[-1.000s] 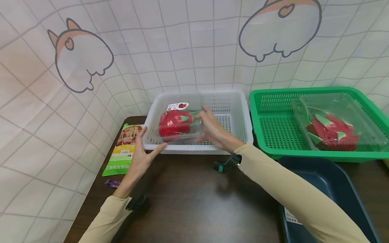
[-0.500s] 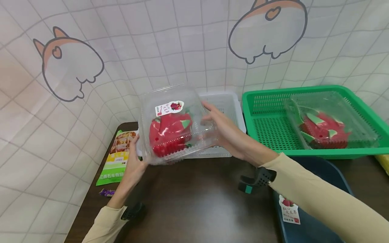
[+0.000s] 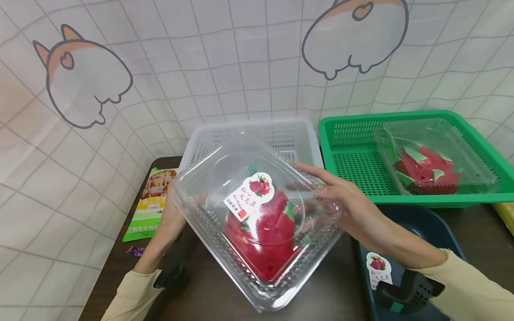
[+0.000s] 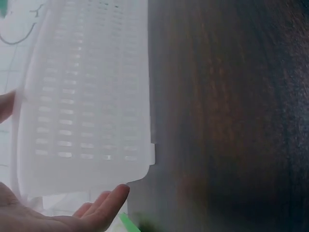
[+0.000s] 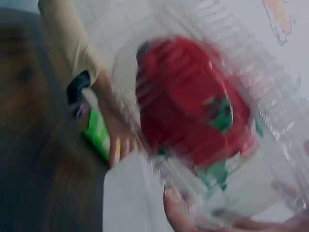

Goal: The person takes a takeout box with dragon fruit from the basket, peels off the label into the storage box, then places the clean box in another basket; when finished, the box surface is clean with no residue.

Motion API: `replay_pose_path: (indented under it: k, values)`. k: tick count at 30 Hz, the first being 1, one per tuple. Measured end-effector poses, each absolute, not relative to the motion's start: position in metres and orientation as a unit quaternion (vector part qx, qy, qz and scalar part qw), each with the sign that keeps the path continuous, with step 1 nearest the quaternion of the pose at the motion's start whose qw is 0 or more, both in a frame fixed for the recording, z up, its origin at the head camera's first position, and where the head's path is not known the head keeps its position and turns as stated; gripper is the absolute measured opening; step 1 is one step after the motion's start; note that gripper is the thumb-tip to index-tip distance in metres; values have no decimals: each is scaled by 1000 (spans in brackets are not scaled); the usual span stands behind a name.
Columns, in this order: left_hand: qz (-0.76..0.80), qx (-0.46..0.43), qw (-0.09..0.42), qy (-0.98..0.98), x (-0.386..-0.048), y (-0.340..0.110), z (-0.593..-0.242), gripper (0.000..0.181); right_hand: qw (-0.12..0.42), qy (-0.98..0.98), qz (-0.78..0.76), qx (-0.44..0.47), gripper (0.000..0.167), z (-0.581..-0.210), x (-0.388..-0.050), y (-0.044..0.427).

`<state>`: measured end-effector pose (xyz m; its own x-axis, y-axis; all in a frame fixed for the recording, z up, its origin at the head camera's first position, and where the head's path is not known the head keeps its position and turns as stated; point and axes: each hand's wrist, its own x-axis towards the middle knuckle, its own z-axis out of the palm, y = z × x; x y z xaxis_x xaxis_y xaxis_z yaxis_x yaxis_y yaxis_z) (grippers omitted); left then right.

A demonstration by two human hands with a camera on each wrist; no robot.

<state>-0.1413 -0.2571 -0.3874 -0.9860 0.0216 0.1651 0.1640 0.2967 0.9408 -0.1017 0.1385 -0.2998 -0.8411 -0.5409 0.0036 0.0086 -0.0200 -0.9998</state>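
Observation:
A clear plastic clamshell box (image 3: 209,174) with a red dragon fruit (image 3: 273,240) inside is up in the air, tilted, in front of the white basket. Its lid bears a dragon fruit label (image 3: 250,196). My right hand (image 3: 357,214) grips the box at its right side, some fingers showing through the plastic. My left hand (image 3: 172,218), partly behind the box in the head view, is at the near left corner of the white basket (image 4: 87,111). In the left wrist view its thumb lies at the rim and its fingers against the end wall.
A green basket (image 3: 345,196) at the right holds another boxed dragon fruit (image 3: 427,169). Nearer stands a dark blue tray (image 3: 425,223) with a loose label (image 3: 379,269) on it. A food bag (image 3: 146,214) and a small purple packet (image 3: 135,251) lie at the left.
My right hand has lifted the clamshell box out of the white basket and brought it nearer and rightward, turning it askew. My left hand stays by the basket's left corner.

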Motion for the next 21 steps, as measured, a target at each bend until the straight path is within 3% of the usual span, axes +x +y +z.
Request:
replay_pose_path:
  k: [6,9,15,21]
  values:
    - [-570,8,-13,-821,-136,-263,-376,88,207,684,-672,-196,59,-326,-99,176]
    - [-543,24,-23,-839,-134,-268,-365,86,219,680,-667,-212,59,-334,-98,191]
    - [-469,16,26,-883,-123,-272,-329,79,253,661,-664,-243,59,-346,-97,211]
    - [-479,-57,76,-873,-93,-239,-301,64,266,635,-668,-282,59,-352,-94,211]
